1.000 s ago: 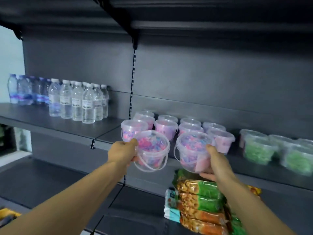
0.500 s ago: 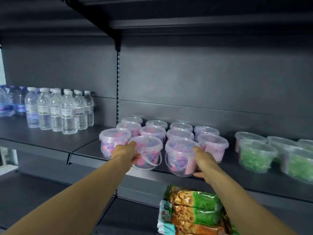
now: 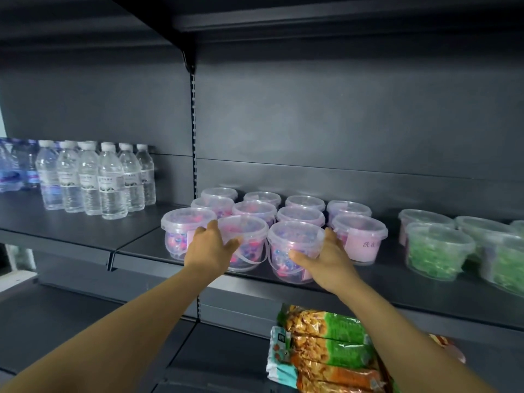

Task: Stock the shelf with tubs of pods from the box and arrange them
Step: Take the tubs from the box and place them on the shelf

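Note:
Two clear tubs of pink and blue pods stand in the front row on the dark shelf (image 3: 141, 246). My left hand (image 3: 211, 249) wraps the left side of one tub (image 3: 249, 228). My right hand (image 3: 326, 258) grips the right side of the other tub (image 3: 295, 236). Both tubs rest on the shelf near its front edge. Several more pod tubs (image 3: 300, 214) stand in rows behind and beside them, including one at the far left (image 3: 184, 222) and a pink one (image 3: 360, 231) on the right. The box is out of view.
Tubs of green pods (image 3: 436, 251) fill the shelf to the right. Water bottles (image 3: 110, 188) stand on the shelf section to the left. Snack packs (image 3: 326, 350) lie stacked on the lower shelf under my right arm. Another shelf hangs overhead.
Both hands have carried the two tubs forward and set them down on the shelf's front row, between the left tub and the pink one.

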